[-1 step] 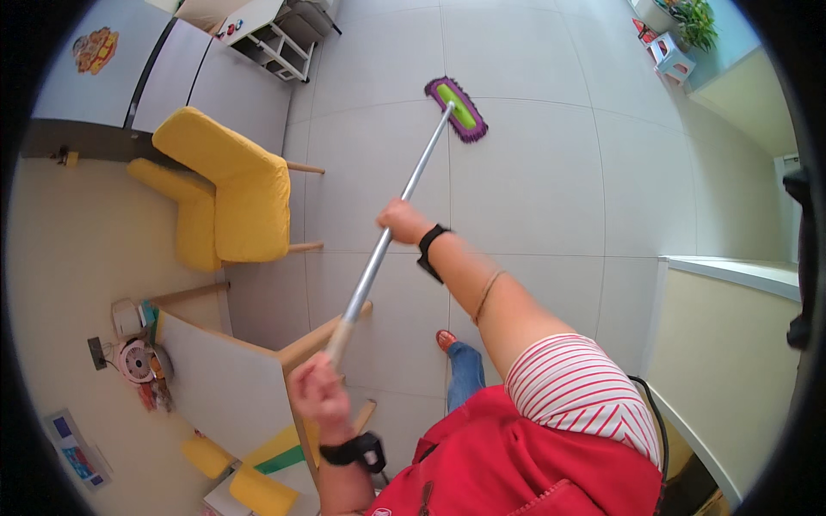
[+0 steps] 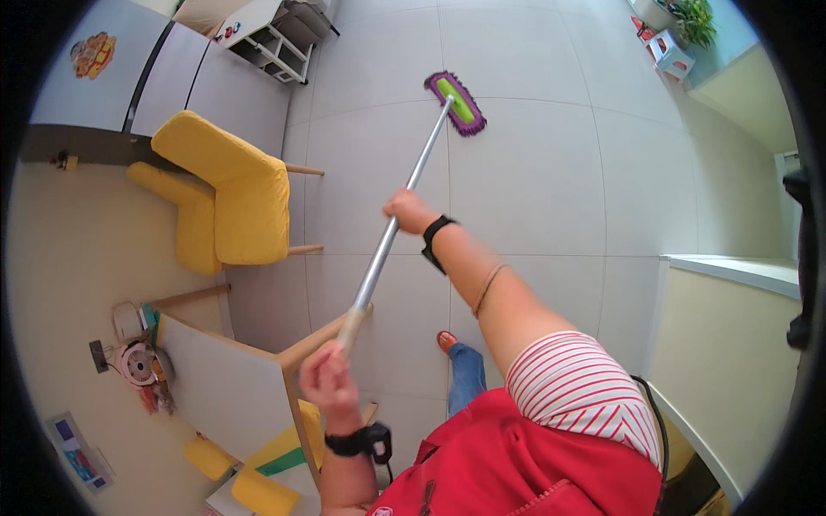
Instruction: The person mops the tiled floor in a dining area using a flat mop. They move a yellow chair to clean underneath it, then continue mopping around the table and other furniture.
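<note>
A flat mop [image 2: 376, 265] slants across the floor, with a silver pole and a green head ringed by purple fringe. Its head [image 2: 457, 103] lies on the pale tiles, far from me. My right hand [image 2: 411, 211] is wrapped round the middle of the pole, a black band on its wrist. Lower and to the left, my left hand [image 2: 329, 378] is closed at the pale upper end of the pole, slightly smeared by motion. The left wrist carries a black strap with a small black device.
A yellow chair [image 2: 249, 202] stands left of the pole. Closer to me, a wood-edged table [image 2: 219, 370] reaches toward my left hand, with a pink fan [image 2: 136, 365] behind it. A low partition [image 2: 727, 344] stands at the right; small white stools [image 2: 669, 57] and a plant [image 2: 691, 21] are far right.
Both hands have shifted slightly away from me and to the right with the pole. The mop head has slid a little farther away.
</note>
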A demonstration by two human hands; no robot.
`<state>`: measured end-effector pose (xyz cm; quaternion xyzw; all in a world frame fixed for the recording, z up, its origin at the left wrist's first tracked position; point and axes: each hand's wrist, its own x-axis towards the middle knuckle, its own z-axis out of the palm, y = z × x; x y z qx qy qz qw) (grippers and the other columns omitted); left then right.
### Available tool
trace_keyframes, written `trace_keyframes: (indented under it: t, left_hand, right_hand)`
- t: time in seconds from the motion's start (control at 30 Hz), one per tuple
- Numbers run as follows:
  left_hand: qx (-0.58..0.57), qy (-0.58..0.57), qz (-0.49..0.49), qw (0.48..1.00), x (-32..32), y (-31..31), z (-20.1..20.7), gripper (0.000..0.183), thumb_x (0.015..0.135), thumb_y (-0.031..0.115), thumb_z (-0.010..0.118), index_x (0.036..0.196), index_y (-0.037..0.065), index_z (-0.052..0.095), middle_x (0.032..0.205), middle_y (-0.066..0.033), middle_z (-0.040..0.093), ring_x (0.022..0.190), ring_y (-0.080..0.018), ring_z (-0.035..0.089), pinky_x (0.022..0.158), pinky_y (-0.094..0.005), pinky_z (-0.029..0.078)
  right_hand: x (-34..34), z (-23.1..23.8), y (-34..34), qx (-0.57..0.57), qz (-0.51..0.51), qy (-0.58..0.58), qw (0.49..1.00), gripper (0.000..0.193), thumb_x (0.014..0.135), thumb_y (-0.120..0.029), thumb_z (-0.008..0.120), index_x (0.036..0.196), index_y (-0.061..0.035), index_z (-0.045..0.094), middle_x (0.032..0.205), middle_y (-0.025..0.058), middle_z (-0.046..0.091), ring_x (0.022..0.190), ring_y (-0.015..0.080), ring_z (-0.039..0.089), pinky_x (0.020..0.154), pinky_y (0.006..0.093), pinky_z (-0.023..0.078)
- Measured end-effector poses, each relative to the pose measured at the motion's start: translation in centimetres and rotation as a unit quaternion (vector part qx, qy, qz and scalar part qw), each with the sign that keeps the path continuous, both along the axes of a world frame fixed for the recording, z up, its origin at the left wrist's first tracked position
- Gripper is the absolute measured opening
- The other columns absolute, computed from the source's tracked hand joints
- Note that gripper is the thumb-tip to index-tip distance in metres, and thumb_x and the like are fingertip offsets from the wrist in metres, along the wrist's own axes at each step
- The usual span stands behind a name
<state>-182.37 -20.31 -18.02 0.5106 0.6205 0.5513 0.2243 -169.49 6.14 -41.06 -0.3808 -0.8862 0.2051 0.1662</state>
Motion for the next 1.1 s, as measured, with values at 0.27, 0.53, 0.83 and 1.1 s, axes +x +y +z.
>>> trace_keyframes:
  t: [0.27, 0.53, 0.83, 1.1]
  left_hand:
    - [0.074, -0.181, -0.161, 0.967, -4.7, 1.7, 14.5, 0.021, 0.089, 0.007, 0.038, 0.104, 0.001, 0.051, 0.051, 0.0038, 0.034, 0.05, -0.0094, 0.033, 0.06, -0.0279, 0.035]
    - [0.134, -0.188, -0.058, 0.971, -4.7, -0.2, 16.3, 0.019, 0.088, 0.009, 0.044, 0.102, 0.004, 0.055, 0.05, 0.0054, 0.024, 0.049, -0.0076, 0.028, 0.057, -0.0242, 0.028]
    - [0.044, -0.03, -0.233, 0.971, 3.3, 14.3, 5.2, 0.017, 0.091, 0.012, 0.048, 0.101, 0.0, 0.055, 0.06, -0.0006, 0.047, 0.056, -0.0129, 0.041, 0.064, -0.0322, 0.039]
    - [0.049, -0.207, -0.435, 0.875, 6.5, 22.8, 20.4, 0.031, 0.095, 0.02, 0.035, 0.112, -0.001, 0.048, 0.048, 0.0039, 0.037, 0.042, -0.0101, 0.035, 0.053, -0.0274, 0.038]
  right_hand:
    - [-1.8, 8.7, -5.7, -0.085, 0.01, 0.169, 0.982, 0.016, 0.066, -0.029, 0.071, 0.072, -0.016, 0.064, 0.072, 0.0092, 0.062, 0.074, 0.0322, 0.06, 0.07, 0.0442, 0.044]
    - [-4.2, 10.7, -7.9, -0.078, 0.056, 0.122, 0.988, 0.003, 0.068, -0.015, 0.059, 0.067, -0.0144, 0.062, 0.063, 0.0075, 0.058, 0.07, 0.0276, 0.06, 0.074, 0.0401, 0.038]
    - [5.4, 2.8, 8.7, 0.011, -0.154, 0.186, 0.97, 0.007, 0.072, -0.009, 0.059, 0.069, -0.014, 0.062, 0.076, 0.0054, 0.061, 0.085, 0.0261, 0.056, 0.086, 0.039, 0.04]
    - [14.1, 13.5, -1.3, 0.019, -0.354, 0.321, 0.878, 0.014, 0.067, -0.015, 0.067, 0.07, -0.0115, 0.053, 0.072, 0.0058, 0.054, 0.077, 0.0274, 0.052, 0.071, 0.0393, 0.035]
